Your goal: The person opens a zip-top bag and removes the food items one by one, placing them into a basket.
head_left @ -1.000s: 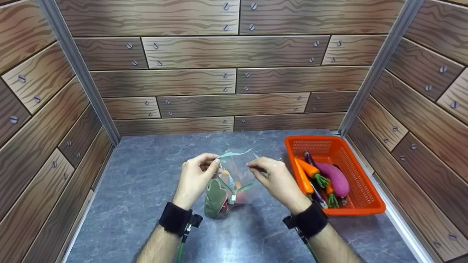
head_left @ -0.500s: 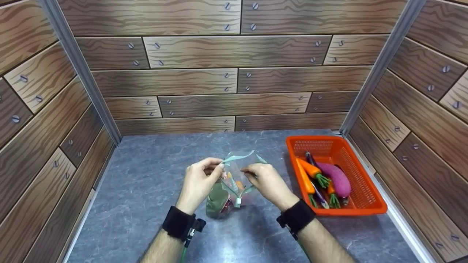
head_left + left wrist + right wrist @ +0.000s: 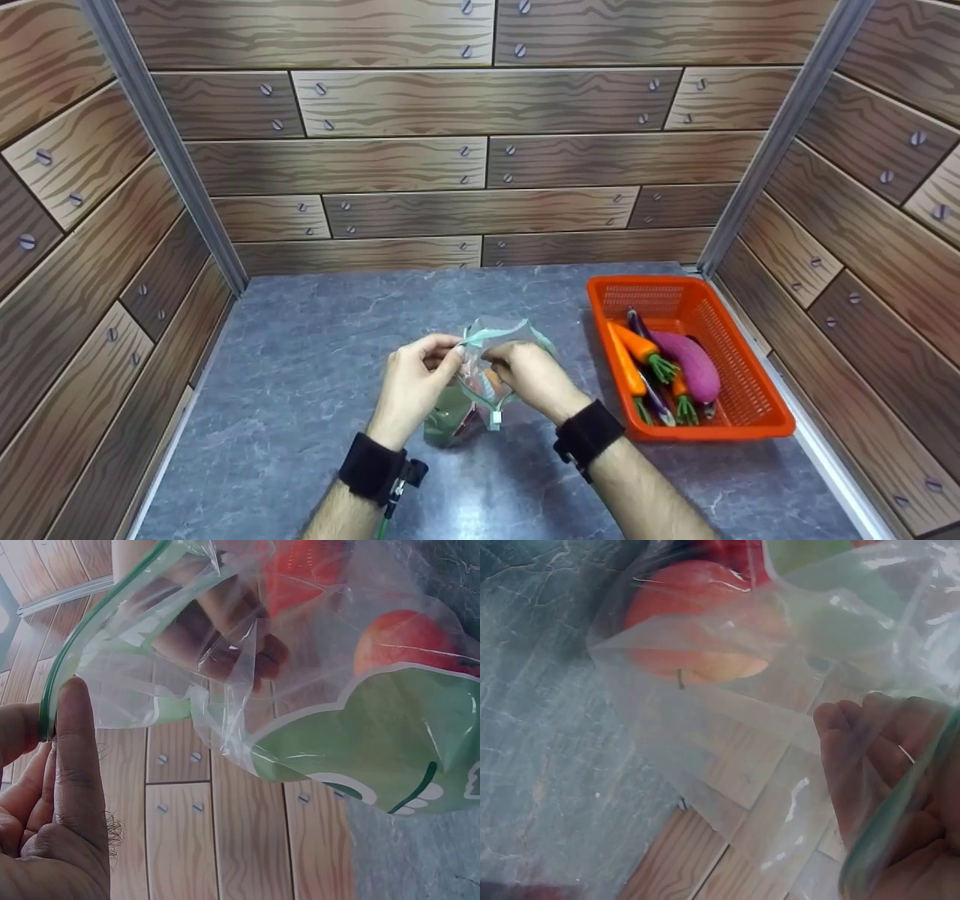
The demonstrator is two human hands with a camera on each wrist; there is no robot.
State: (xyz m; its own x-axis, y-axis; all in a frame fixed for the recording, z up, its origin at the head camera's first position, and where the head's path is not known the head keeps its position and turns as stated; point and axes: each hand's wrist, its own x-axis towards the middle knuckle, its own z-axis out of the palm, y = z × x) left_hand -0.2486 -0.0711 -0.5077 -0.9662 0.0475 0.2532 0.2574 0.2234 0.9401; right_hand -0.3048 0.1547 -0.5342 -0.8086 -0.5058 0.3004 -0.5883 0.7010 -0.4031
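Observation:
A clear zip bag (image 3: 450, 421) with a green print stands mid-table, its mouth spread wide. My left hand (image 3: 414, 382) pinches the left side of the rim between thumb and fingertips; the left wrist view shows the green zip strip (image 3: 82, 637) between them. My right hand (image 3: 534, 381) reaches in through the mouth. Seen through the plastic in the right wrist view, its fingers (image 3: 847, 765) are loosely extended, with nothing visible in them. A red-yellow apple (image 3: 697, 622) lies low in the bag, beside another red item (image 3: 739, 556) partly hidden by the print.
An orange plastic basket (image 3: 776, 420) stands to the right, close to the right wall. Several carrots (image 3: 637, 346), slim dark eggplants (image 3: 660, 409) and a thick purple vegetable (image 3: 690, 367) lie in it. Wood-patterned walls (image 3: 390, 165) enclose the grey table (image 3: 322, 337) at the back and sides.
My right hand has moved left and down, from the right side of the bag's mouth into it. My left hand keeps its pinch on the rim and shifts slightly right and down.

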